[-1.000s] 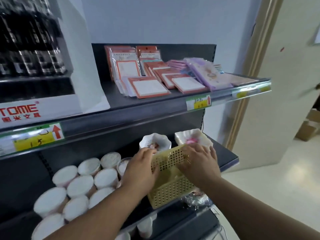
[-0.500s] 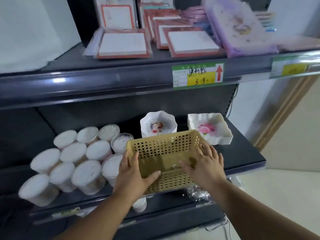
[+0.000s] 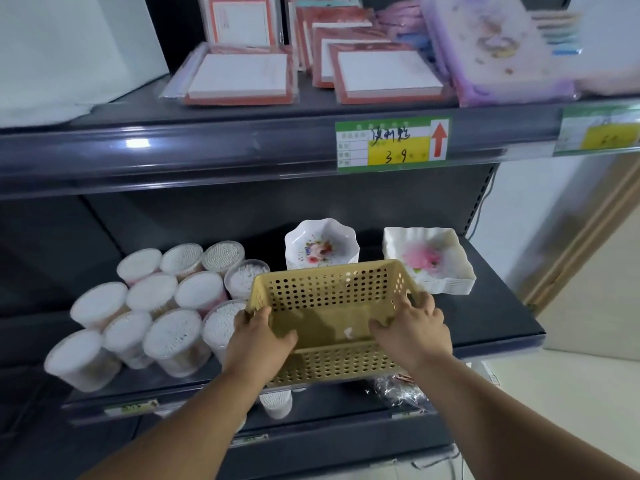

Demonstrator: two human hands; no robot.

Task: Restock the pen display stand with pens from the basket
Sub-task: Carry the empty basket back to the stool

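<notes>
right now the left hand and right hand each grip the basket rim between them.

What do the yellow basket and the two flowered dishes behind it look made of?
The basket looks like moulded plastic, matte yellow, walls pierced with even holes. The round dish and square dish look glossy white, thin and stacked: probably melamine or plastic, maybe ceramic.

Both forearms extended forward; left hand, right hand grip basket near rim, thumbs inside.

Shop: price-tagged shelves of stationery
</notes>
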